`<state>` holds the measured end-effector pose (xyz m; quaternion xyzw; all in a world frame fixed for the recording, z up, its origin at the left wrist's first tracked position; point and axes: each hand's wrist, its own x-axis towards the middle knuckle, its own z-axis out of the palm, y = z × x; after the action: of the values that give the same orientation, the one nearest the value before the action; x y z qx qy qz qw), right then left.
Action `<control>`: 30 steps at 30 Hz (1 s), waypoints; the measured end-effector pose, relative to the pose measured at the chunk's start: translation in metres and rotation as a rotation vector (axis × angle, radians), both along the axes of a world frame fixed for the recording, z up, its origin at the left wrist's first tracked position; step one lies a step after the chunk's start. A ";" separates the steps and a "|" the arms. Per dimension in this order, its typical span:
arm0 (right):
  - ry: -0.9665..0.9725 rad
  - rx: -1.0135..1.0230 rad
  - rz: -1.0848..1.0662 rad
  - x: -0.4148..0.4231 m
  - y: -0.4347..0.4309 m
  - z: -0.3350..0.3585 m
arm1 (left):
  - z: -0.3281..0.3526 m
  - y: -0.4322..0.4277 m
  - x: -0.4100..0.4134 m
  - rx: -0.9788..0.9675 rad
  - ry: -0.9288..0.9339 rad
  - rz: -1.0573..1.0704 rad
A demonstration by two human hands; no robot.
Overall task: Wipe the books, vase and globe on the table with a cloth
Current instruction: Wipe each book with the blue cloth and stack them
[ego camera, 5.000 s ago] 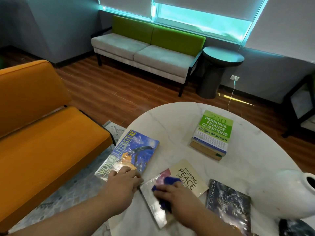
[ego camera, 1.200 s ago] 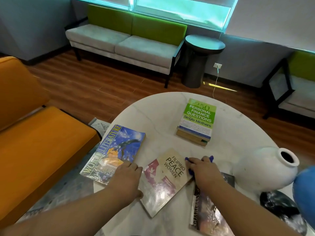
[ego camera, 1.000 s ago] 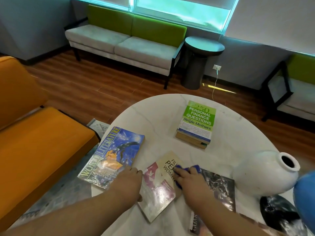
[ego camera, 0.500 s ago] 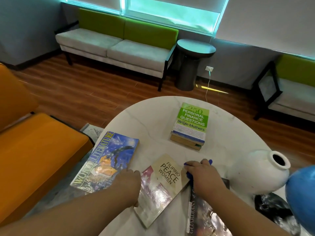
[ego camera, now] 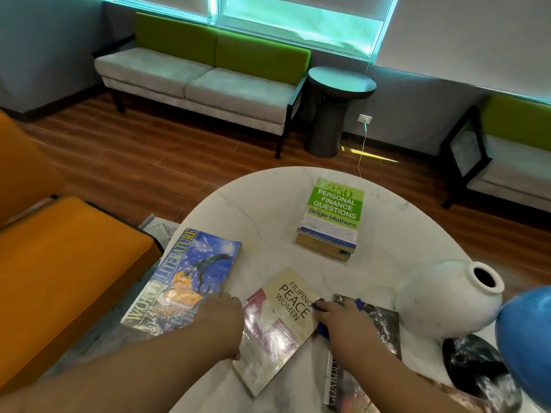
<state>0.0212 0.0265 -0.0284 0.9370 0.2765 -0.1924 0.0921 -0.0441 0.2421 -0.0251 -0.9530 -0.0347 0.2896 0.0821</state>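
Desk (ego camera: 268, 204): globe (ego camera: 524, 338), vase (ego camera: 441, 299) right of Peace book (ego camera: 277, 329). Book-wiping step. My left hand (ego camera: 220, 320) steadies its left edge, finger set unclear. Right hand (ego camera: 340, 320), fingers curled on cloth (ego camera: 323, 330), at its right edge. Next, likely: dark book (ego camera: 384, 326) alongside.

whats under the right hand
A blue cloth, showing only at the fingertips and beside the palm of the right hand, over the dark glossy book corner beside the beige Filipino Peace Women book. The rest is covered.
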 end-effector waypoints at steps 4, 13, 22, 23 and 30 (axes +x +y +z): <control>-0.042 -0.052 -0.065 0.002 0.000 0.005 | -0.005 0.001 -0.002 -0.022 0.001 0.056; -0.059 -0.028 -0.063 -0.012 0.006 -0.001 | -0.007 0.003 -0.004 -0.055 -0.003 0.096; 0.086 0.115 0.146 -0.025 0.026 -0.007 | -0.011 0.004 -0.005 -0.082 -0.011 0.122; 0.089 0.104 0.132 -0.014 0.027 -0.010 | -0.011 0.004 -0.005 -0.084 -0.009 0.133; 0.168 0.131 0.327 -0.013 0.065 -0.024 | -0.011 0.006 -0.007 -0.139 -0.024 0.152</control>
<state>0.0085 0.0914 -0.0527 0.8642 0.4437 -0.2342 0.0377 -0.0513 0.2478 -0.0365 -0.9543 -0.0877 0.2855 -0.0070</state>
